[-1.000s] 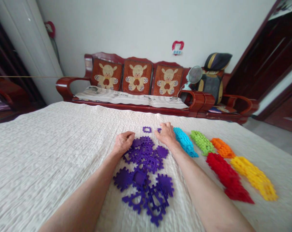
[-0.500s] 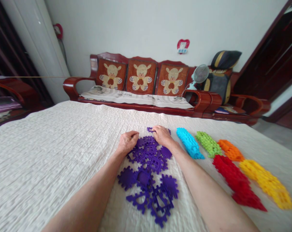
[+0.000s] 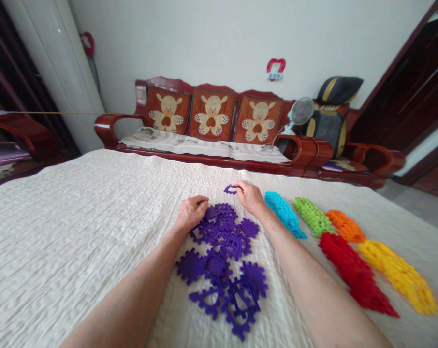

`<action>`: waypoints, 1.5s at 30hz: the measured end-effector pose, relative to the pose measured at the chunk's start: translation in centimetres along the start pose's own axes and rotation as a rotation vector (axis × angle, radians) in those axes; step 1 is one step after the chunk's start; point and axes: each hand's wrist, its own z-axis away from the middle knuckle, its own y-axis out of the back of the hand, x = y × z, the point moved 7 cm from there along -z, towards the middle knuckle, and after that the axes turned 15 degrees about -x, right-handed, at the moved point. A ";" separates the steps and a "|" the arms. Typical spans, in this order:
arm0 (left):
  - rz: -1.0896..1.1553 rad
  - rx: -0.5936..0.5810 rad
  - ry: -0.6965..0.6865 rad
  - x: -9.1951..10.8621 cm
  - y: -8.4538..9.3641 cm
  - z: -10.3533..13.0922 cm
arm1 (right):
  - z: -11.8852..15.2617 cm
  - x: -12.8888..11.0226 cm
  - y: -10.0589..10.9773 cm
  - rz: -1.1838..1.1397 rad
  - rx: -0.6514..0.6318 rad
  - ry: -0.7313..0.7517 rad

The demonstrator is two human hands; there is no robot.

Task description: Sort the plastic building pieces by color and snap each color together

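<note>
The right hand is clamped on a small purple frame, gripping its right side between thumb and fingers. The frame is open in the middle, with a toothed rim, and is just beyond the pile, toward the far edge of the quilt. Whether it touches the quilt, I cannot tell.

The left hand is at the far left side of the pile, its fingers curled together, the thumb side toward the pieces. Whether anything is between those fingers is hidden.

The pile is of flat purple toothed pieces, some solid, some with cut-out middles, overlapping between the two forearms and running toward the near edge of the quilt. A solid square lies at its right side, below the right hand.

Toward the right edge of the quilt lie five long bundles of joined pieces. Blue is nearest the right hand, then green and orange in a row; red and yellow lie closer to the near right corner. Past the far edge stands a sofa with three bear cushions, and a fan is by its right arm.
</note>
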 end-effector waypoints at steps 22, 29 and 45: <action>-0.009 0.005 -0.019 -0.5 -0.2 -0.3 | 0.2 0.0 -1.5 0.067 -0.407 -0.044; -0.005 0.006 -0.008 -0.7 -0.3 -0.3 | 0.5 3.1 6.2 -0.013 0.069 -0.143; -0.043 0.009 -0.011 -0.4 -0.1 -0.1 | 0.4 3.8 0.1 0.085 -0.310 -0.195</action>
